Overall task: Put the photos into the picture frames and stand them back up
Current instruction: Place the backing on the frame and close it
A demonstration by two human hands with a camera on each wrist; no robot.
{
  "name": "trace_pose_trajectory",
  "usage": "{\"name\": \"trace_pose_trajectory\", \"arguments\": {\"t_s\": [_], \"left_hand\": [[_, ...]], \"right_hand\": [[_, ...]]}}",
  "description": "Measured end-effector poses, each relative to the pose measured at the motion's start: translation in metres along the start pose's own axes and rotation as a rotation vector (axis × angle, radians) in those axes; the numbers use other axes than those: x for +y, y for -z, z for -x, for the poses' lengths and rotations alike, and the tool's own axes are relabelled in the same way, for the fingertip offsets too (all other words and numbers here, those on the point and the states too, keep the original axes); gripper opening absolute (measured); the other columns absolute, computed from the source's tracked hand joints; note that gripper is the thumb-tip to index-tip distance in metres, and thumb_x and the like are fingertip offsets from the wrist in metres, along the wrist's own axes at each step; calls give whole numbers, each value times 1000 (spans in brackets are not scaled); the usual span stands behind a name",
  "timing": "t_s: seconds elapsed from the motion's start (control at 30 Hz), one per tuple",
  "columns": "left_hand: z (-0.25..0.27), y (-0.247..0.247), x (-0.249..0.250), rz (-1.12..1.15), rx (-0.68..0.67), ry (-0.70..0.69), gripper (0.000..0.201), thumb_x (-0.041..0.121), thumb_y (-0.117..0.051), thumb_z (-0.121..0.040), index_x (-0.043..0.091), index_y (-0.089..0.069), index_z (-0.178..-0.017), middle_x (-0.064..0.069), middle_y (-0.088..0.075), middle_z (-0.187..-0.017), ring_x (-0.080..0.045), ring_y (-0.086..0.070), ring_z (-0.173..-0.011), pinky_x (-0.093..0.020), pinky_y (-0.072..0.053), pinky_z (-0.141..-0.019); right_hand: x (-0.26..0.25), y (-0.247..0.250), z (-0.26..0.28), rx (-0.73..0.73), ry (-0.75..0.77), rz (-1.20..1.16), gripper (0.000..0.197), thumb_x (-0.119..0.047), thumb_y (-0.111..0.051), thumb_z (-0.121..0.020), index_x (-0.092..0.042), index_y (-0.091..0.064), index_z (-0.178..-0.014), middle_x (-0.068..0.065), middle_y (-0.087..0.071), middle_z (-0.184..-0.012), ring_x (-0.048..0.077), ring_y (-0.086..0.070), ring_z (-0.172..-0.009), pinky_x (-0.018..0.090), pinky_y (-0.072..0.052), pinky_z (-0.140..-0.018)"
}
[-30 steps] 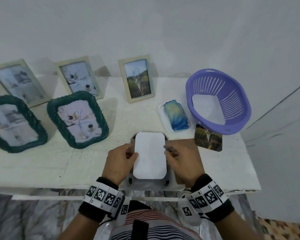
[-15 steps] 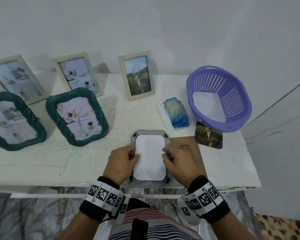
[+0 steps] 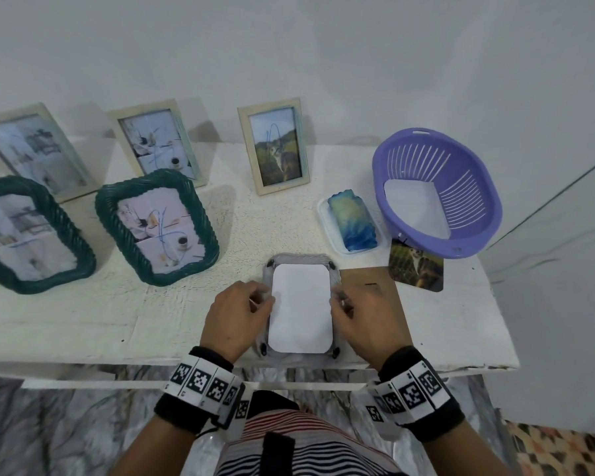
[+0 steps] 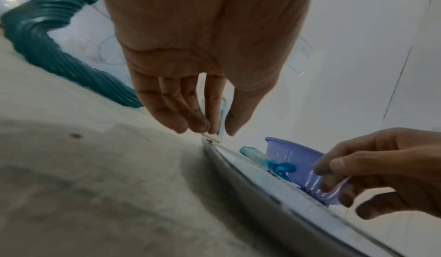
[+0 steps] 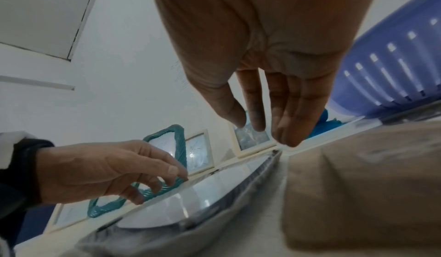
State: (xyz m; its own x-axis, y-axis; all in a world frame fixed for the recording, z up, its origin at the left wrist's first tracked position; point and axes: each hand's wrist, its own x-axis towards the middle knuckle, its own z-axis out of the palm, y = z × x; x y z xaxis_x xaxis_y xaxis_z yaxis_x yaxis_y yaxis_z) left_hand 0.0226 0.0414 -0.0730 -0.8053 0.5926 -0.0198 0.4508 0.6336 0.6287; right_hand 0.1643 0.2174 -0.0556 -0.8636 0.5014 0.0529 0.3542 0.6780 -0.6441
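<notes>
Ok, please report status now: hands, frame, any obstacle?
Left hand and right hand at photo edges. Photo face down in grey frame, lying flat. No obstacle.
</notes>
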Motion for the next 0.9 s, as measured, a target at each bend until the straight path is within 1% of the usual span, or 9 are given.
{"name": "trace_pose_trajectory", "arguments": {"t_s": [0.07, 0.1, 0.2, 0.27, 0.33, 0.4, 0.57, 0.73, 0.9], "left_hand": [[1, 1, -10, 6, 38, -6, 17, 30, -66, -89, 21, -70, -104, 4, -63, -89, -7, -60, -71, -26, -47, -69], [2, 1, -15, 15, 49, -10, 19, 28, -67, -89, 21, -69, -106, 4, -61, -91, -7, -59, -71, -25, -46, -68], [5, 0, -28, 80, 69, -76, 25, 29, -66, -89, 19, -68, -112, 4, -60, -93, -6, -59, -74, -28, -51, -71], [8, -3, -35, 123, 57, -129, 33, 35, -60, -87, 19, -67, -114, 6, -59, -94, -5, -59, -78, -25, -51, -73], [11, -6, -41, 161, 42, -174, 37, 41, -55, -87, 21, -67, -116, 9, -58, -94, -4, -59, -81, -19, -48, -75], [14, -9, -45, 193, 36, -214, 37, 42, -53, -88, 22, -67, -116, 11, -58, -95, -3, -59, -85, -16, -46, -77], [18, -11, -53, 252, 11, -308, 35, 35, -52, -92, 20, -66, -121, 10, -62, -98, -7, -58, -93, -21, -46, -82], [18, -11, -60, 277, -27, -338, 36, 35, -51, -92, 21, -65, -122, 8, -63, -102, -8, -58, -98, -25, -47, -86], [18, -12, -61, 299, -39, -345, 36, 38, -52, -93, 20, -67, -121, 12, -64, -103, -7, -59, -96, -30, -49, -86]], "right_hand": [[7, 3, 3, 64, 21, 84, 19, -26, -52, -88, -13, -65, -89, 2, -62, -75, 19, -55, -67, 36, -50, -67], [10, 5, 5, 82, 1, 137, 20, -29, -51, -88, -14, -64, -90, 4, -61, -82, 22, -55, -72, 36, -49, -67], [16, 8, 12, 49, -206, 326, 29, -36, -56, -90, -13, -61, -106, 10, -57, -111, 30, -53, -95, 35, -45, -69], [19, 10, 17, -17, -319, 461, 45, -46, -54, -88, -14, -55, -119, 12, -53, -119, 32, -48, -102, 36, -45, -73], [21, 9, 21, -35, -389, 485, 56, -50, -54, -85, -12, -49, -125, 14, -50, -119, 33, -45, -104, 37, -45, -76], [21, 6, 26, 1, -422, 465, 58, -49, -57, -83, -10, -50, -125, 16, -50, -117, 35, -44, -103, 39, -45, -77], [23, 6, 30, 4, -481, 402, 56, -44, -61, -84, -5, -52, -123, 17, -46, -117, 35, -42, -103, 39, -39, -85], [27, 20, 41, -18, -578, 243, 57, -45, -67, -78, -10, -53, -121, 13, -41, -120, 35, -40, -108, 39, -38, -91], [30, 44, 55, -10, -619, 111, 49, -47, -70, -72, -15, -54, -106, 5, -41, -108, 32, -45, -104, 41, -42, -91]]}}
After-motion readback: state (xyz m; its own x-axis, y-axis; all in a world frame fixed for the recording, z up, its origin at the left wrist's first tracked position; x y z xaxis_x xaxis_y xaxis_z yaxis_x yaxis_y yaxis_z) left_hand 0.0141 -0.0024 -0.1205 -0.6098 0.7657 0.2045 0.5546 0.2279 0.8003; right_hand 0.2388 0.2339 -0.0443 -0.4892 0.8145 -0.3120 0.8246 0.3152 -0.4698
